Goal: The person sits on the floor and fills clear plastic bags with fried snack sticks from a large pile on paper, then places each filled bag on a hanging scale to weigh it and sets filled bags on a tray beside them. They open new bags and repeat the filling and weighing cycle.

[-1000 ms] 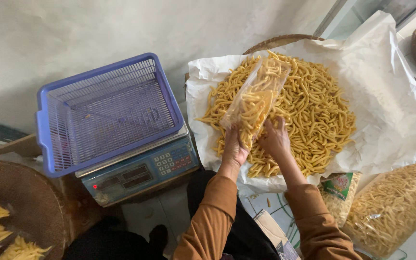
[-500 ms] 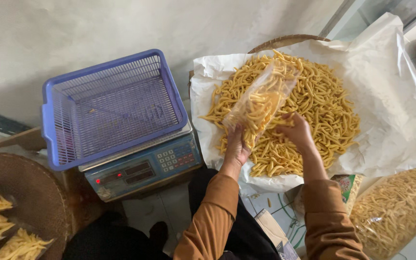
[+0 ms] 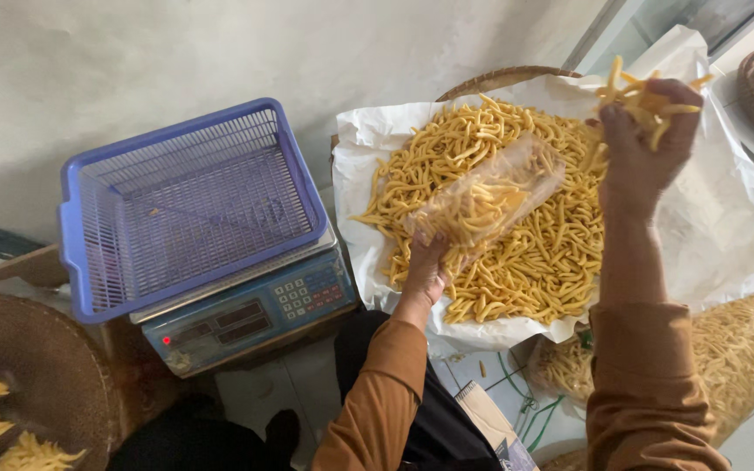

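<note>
Your clear bag (image 3: 486, 196) lies tilted over the middle of the snack pile (image 3: 517, 227), partly filled with yellow sticks, and your left hand (image 3: 425, 270) is closed round its near end. Your right hand (image 3: 643, 148) is raised to the right of the bag, fingers clenched on a fistful of sticks (image 3: 647, 96) that poke out at the top.

That fistful looks loose: sticks jutting from your grip could drop before they reach the bag. Most would land back on the white paper (image 3: 726, 227), though some could fall off the paper's near edge onto the floor. The bag is soft and held at one end only, so its mouth may sag or fold, and sticks could slide past it.

Which end of the bag is open is hard to tell through the plastic. The woven tray (image 3: 499, 78) under the paper shows only as a rim at the far side. To the left, the blue basket (image 3: 185, 205) sits on the scale (image 3: 255, 314), whose display is too small to read. More bagged sticks at the near right (image 3: 743, 349) are cut off by the frame.
</note>
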